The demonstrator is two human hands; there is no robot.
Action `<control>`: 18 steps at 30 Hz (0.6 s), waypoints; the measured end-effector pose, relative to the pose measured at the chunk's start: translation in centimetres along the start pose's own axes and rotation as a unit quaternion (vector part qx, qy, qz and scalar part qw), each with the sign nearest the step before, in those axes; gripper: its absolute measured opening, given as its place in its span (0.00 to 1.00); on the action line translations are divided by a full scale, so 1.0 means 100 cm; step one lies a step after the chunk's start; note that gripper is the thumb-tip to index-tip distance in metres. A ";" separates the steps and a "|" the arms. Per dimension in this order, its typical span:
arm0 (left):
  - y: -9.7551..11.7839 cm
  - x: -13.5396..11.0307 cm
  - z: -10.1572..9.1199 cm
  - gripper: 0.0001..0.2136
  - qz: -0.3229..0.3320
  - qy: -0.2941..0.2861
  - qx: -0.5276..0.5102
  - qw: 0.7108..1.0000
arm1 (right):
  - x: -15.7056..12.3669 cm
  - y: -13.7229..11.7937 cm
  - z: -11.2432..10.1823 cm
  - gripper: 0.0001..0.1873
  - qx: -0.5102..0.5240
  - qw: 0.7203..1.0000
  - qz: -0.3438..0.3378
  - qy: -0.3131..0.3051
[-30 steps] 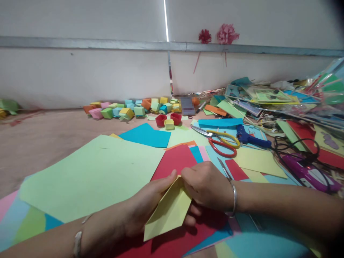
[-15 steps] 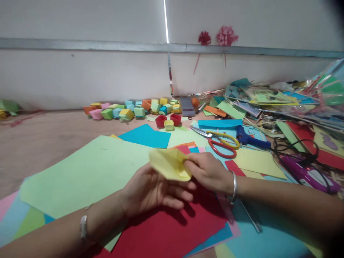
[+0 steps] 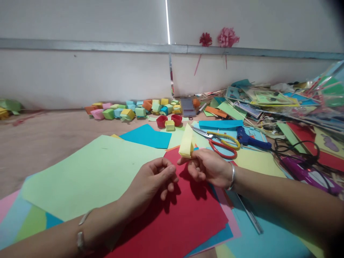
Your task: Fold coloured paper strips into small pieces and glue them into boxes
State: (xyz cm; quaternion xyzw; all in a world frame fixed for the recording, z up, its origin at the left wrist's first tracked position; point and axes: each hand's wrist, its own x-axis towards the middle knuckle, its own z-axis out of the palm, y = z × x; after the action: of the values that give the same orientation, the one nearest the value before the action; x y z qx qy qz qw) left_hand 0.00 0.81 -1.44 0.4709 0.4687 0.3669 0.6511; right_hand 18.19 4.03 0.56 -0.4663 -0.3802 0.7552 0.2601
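A small folded piece of yellow paper (image 3: pixel 186 142) stands upright in my right hand (image 3: pixel 211 166), held at its lower end by the fingers. Its shape is narrow and pointed at the top. To the left, my left hand (image 3: pixel 154 177) hovers over the red paper sheet (image 3: pixel 188 204), a short gap from the right hand. Its fingers are loosely bent and a little apart, with nothing seen in them. Beneath the left forearm and beyond it spreads a large pale green sheet (image 3: pixel 88 172).
Scissors (image 3: pixel 219 139), a blue glue gun (image 3: pixel 251 139) and a purple device (image 3: pixel 309 175) with a black cord lie at the right. Several folded paper boxes (image 3: pixel 129 111) line the wall. Paper and sticks (image 3: pixel 268 100) are heaped at the back right.
The yellow paper has turned from lying flat to upright and shifted right and away. My left hand has come off it, its palm turning inward and its fingers curling.
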 end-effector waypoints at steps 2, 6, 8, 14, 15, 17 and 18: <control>0.000 -0.001 0.000 0.17 0.003 0.011 0.019 1.000 | -0.002 -0.001 0.002 0.22 0.001 1.000 0.019 -0.002; 0.001 -0.003 -0.001 0.13 0.047 0.044 0.085 0.994 | -0.005 -0.001 0.006 0.21 0.000 0.999 0.048 -0.006; 0.000 -0.003 -0.003 0.09 0.149 0.093 0.146 0.974 | -0.006 0.000 0.008 0.21 -0.005 0.999 0.050 -0.001; -0.001 -0.003 -0.009 0.05 0.484 0.104 0.358 0.791 | -0.004 0.008 0.012 0.26 -0.027 0.998 0.064 -0.007; -0.001 -0.004 -0.009 0.05 0.497 0.097 0.380 0.774 | -0.004 0.009 0.013 0.25 -0.025 0.998 0.063 -0.012; -0.001 -0.005 -0.008 0.05 0.503 0.094 0.410 0.755 | -0.004 0.011 0.015 0.24 -0.024 0.998 0.058 -0.015; 0.000 -0.006 -0.007 0.05 0.502 0.096 0.417 0.752 | -0.004 0.012 0.016 0.23 -0.026 0.998 0.054 -0.014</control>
State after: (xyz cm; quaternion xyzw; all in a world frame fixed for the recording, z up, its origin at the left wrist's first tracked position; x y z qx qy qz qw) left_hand -0.84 0.43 -1.39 0.8255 0.3312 0.4524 0.0646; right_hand 16.87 2.48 0.23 -0.4825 -0.3775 0.7643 0.2015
